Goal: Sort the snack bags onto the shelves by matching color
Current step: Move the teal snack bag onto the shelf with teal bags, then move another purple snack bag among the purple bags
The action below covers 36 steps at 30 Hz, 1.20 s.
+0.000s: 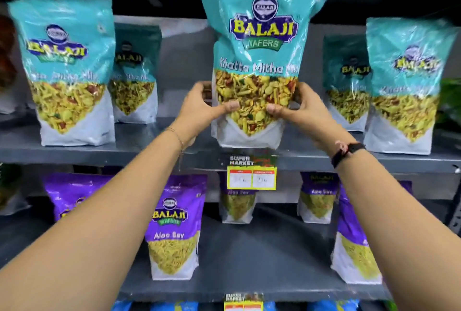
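**Teal bag held up at the teal shelf**

So the bag in hand is a teal Balaji pouch [259,56], glossy plastic, "Khatta Mitha Mix" printed across the middle, a clear V-shaped window showing the yellow mix with red bits, and a white bottom. It stands upright, long axis vertical, label facing the camera, top edge running out of the picture. Its base sits right at the front lip of the upper shelf [99,153], dead centre, just above the yellow price tag [251,173].

The left hand [199,108] and right hand [296,108] each clamp a lower side edge of the pouch, thumbs pressed onto the front window, fingers wrapped behind.

Count-wise: four more teal bags on that same shelf, two on the left [67,71] and two on the right [406,86], in each pair one in front and one set further back. The shelf below [262,255] has purple Aloo Sev bags [175,226]; I can make out five, partly hidden by the forearms. Blue packs peek in at the very bottom, too cropped to count.
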Each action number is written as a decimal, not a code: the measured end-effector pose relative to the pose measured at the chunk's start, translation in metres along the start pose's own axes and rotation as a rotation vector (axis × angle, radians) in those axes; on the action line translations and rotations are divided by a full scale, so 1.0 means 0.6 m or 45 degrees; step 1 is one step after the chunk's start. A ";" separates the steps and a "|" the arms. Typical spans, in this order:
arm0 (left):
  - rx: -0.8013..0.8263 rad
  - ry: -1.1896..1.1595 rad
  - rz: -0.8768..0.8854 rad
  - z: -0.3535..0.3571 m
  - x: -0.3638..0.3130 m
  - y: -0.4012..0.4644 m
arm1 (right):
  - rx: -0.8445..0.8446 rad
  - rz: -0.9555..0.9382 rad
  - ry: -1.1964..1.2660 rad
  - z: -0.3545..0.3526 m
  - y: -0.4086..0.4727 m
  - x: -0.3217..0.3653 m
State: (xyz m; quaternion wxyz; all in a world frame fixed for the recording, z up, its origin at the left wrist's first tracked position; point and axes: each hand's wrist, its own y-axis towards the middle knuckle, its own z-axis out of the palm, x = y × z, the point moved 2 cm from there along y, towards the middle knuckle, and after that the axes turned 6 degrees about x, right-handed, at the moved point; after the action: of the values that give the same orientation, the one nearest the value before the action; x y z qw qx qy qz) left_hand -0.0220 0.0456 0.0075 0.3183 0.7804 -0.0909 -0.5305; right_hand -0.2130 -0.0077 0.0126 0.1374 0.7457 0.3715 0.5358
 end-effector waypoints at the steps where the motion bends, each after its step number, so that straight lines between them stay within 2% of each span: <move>1: -0.005 -0.004 -0.016 0.007 0.007 0.009 | -0.003 0.016 0.012 0.001 0.009 -0.009; 8: 0.067 -0.027 -0.177 0.037 0.081 0.039 | 0.054 0.133 0.091 0.027 0.046 -0.096; 12: 0.098 -0.031 -0.173 0.035 0.091 0.039 | 0.115 0.219 0.108 0.027 0.048 -0.108; 14: 0.108 0.024 -0.156 0.036 0.095 0.031 | 0.049 0.222 0.018 0.029 0.032 -0.108; 16: -0.046 0.084 -0.053 0.027 0.103 0.003 | -0.181 0.121 -0.116 0.040 -0.009 -0.106; 18: -0.334 0.157 0.171 0.009 0.116 -0.049 | -0.444 -0.117 -0.147 0.066 -0.073 -0.104; 20: -0.577 0.298 0.333 -0.006 0.145 -0.117 | -0.508 -0.296 -0.196 0.115 -0.141 -0.124; 21: -0.626 0.367 0.356 -0.010 0.168 -0.149 | -0.430 -0.319 -0.234 0.147 -0.171 -0.143; 23: -0.610 0.475 0.320 -0.016 0.226 -0.207 | -0.111 -0.240 -0.282 0.220 -0.223 -0.194; 25: -0.565 0.526 0.180 -0.027 0.295 -0.253 | 0.215 -0.102 -0.337 0.287 -0.261 -0.251; 27: -0.545 0.549 -0.041 -0.048 0.365 -0.289 | 0.432 0.072 -0.352 0.340 -0.281 -0.305; 29: -0.472 0.562 -0.365 -0.070 0.438 -0.315 | 0.561 0.276 -0.285 0.381 -0.282 -0.349; 32: -0.183 0.515 -0.736 -0.087 0.519 -0.331 | 0.691 0.513 -0.171 0.429 -0.262 -0.391; 36: 0.106 0.353 -0.872 -0.087 0.567 -0.317 | 0.722 0.602 -0.050 0.483 -0.231 -0.431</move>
State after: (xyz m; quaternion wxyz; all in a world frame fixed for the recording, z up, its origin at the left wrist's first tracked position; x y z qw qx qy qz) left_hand 0.1302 0.0519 -0.3548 0.0997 0.8422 0.1980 -0.4914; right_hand -0.0467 -0.0377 -0.3635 -0.1951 0.8296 0.3200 0.4139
